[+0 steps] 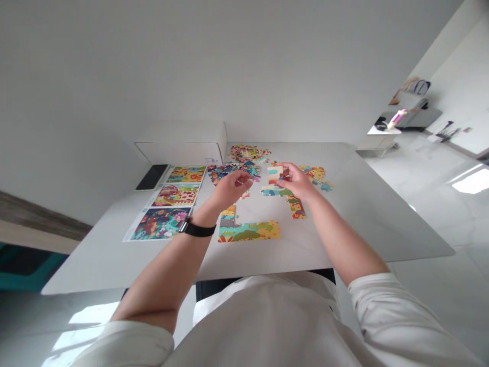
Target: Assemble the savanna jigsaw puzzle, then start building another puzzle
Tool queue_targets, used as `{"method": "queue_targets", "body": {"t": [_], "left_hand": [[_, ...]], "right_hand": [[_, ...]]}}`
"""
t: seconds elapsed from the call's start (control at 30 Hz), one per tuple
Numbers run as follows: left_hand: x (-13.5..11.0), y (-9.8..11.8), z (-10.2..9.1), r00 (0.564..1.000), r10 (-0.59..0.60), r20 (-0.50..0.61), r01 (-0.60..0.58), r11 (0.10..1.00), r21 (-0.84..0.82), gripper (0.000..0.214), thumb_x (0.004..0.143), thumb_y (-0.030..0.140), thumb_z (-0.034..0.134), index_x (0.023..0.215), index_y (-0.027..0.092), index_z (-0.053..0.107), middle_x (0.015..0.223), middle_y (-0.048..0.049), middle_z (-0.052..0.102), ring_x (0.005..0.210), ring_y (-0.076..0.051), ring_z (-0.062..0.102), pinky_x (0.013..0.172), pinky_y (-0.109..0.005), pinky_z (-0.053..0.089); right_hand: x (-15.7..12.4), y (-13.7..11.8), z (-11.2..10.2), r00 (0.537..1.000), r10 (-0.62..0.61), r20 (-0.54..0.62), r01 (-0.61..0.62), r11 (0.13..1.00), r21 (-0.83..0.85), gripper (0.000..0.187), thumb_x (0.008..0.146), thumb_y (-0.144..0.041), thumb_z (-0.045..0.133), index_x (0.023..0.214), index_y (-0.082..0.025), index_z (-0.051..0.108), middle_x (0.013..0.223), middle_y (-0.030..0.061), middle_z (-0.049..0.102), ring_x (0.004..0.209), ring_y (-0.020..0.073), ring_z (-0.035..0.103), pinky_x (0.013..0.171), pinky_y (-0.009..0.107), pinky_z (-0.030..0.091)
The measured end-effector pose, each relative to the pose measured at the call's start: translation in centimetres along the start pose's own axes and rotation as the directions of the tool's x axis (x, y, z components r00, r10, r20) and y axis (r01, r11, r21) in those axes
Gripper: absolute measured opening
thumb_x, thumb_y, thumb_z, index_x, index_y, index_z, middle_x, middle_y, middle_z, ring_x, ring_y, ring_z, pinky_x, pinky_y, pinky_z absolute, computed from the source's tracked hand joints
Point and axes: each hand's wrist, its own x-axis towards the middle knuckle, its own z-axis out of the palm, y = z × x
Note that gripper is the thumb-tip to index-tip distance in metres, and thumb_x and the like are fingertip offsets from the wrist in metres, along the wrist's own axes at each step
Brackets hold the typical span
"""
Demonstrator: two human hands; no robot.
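1. right hand (296, 182): thumb and fingers pinching a cream-and-teal puzzle piece (274, 176), raised above the table (355, 214).
2. left hand (230, 188): fingers curled, loosely closed, just over the loose pieces; cannot tell whether it holds one.
3. loose heap (229, 173): jumbled pieces, ahead of the left hand.
4. far heap (246, 152): more pieces, near the table's far edge.
5. small cluster (313, 174): pieces just right of the right hand.
6. joined section (248, 232): flat on the table, below the left hand.
7. joined strip (296, 206): flat, below the right hand.
8. picture sheets (175, 195): three, in a line along the left side.
9. watch (196, 229): black, on the left wrist.
10. box (181, 148): white, at the far left corner.
11. black device (152, 177): beside the box, by the nearest sheet's far end.
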Motion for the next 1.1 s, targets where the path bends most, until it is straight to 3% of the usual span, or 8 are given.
{"method": "queue_targets", "body": {"t": [0.1,0.23,0.53,0.63,0.73,0.9,1.0,1.1], "left_hand": [[0.3,0.1,2.1,0.996,-0.091,0.019,0.093,0.993,-0.080,0.033,0.096,0.050,0.072,0.107,0.019,0.072,0.093,-0.0063,0.075,0.069,-0.014,0.066,0.057,-0.023,0.049],[-0.5,-0.9,4.0,0.993,-0.113,0.040,0.118,0.985,-0.129,0.030,0.095,0.049,0.074,0.099,0.019,0.070,0.083,-0.0031,0.071,0.061,-0.012,0.059,0.052,-0.022,0.043],[-1.1,-1.7,3.4,0.980,-0.167,0.110,0.184,0.968,-0.171,0.021,0.096,0.040,0.070,0.090,0.020,0.069,0.073,-0.0015,0.066,0.054,-0.011,0.056,0.047,-0.021,0.041],[-1.1,-1.8,3.3,0.974,-0.193,0.116,0.214,0.954,-0.211,0.021,0.095,0.039,0.072,0.087,0.019,0.068,0.074,-0.0012,0.065,0.056,-0.010,0.055,0.047,-0.020,0.042],[-0.9,-1.8,3.3,0.969,-0.216,0.117,0.240,0.938,-0.250,0.021,0.095,0.036,0.071,0.084,0.019,0.065,0.074,-0.0004,0.063,0.057,-0.010,0.055,0.047,-0.020,0.044],[-0.7,-2.1,3.1,0.955,-0.263,0.139,0.293,0.913,-0.285,0.021,0.094,0.033,0.074,0.081,0.019,0.064,0.075,-0.0011,0.063,0.059,-0.010,0.055,0.047,-0.020,0.043],[-0.8,-2.3,3.3,0.955,-0.259,0.148,0.293,0.908,-0.300,0.022,0.093,0.034,0.075,0.082,0.019,0.065,0.076,-0.0014,0.063,0.060,-0.011,0.057,0.047,-0.020,0.043],[-0.7,-2.6,3.2,0.958,-0.239,0.159,0.278,0.910,-0.307,0.022,0.095,0.036,0.072,0.082,0.019,0.065,0.079,-0.0021,0.065,0.061,-0.011,0.057,0.049,-0.021,0.043]], "right_hand": [[-0.7,1.8,2.1,0.999,0.032,-0.018,-0.031,0.999,0.041,0.074,0.072,-0.056,0.093,0.136,-0.034,0.064,0.100,0.0000,0.068,0.093,0.0231,0.074,0.087,0.043,0.069],[-1.7,3.3,3.6,0.997,0.079,0.019,-0.081,0.994,0.079,0.075,0.070,-0.059,0.095,0.133,-0.034,0.064,0.098,-0.0019,0.070,0.086,0.0222,0.077,0.081,0.040,0.068],[-1.9,3.5,4.6,0.987,0.110,0.114,-0.113,0.993,0.019,0.066,0.076,-0.054,0.091,0.133,-0.034,0.065,0.107,-0.0001,0.074,0.090,0.0221,0.079,0.086,0.041,0.068],[-2.4,3.4,4.4,0.995,0.042,0.088,-0.037,0.998,-0.059,0.068,0.081,-0.050,0.087,0.143,-0.034,0.062,0.119,0.0035,0.072,0.093,0.0220,0.078,0.088,0.043,0.069],[-2.8,2.8,3.9,0.995,-0.093,0.038,0.099,0.971,-0.220,0.070,0.086,-0.044,0.082,0.150,-0.034,0.058,0.141,0.0102,0.067,0.117,0.0280,0.075,0.096,0.047,0.068],[-3.0,1.6,3.1,0.937,-0.316,0.150,0.347,0.786,-0.511,0.058,0.091,-0.025,0.073,0.148,-0.033,0.063,0.156,0.0124,0.063,0.147,0.0337,0.059,0.121,0.058,0.056],[-3.0,1.1,3.3,0.917,-0.318,0.240,0.398,0.696,-0.598,0.051,0.092,-0.019,0.069,0.141,-0.034,0.069,0.155,0.0102,0.065,0.150,0.0339,0.057,0.130,0.062,0.046],[-2.9,0.8,3.6,0.917,-0.289,0.276,0.399,0.659,-0.638,0.038,0.096,-0.021,0.067,0.130,-0.035,0.075,0.151,0.0079,0.068,0.145,0.0331,0.060,0.128,0.060,0.048]]}}
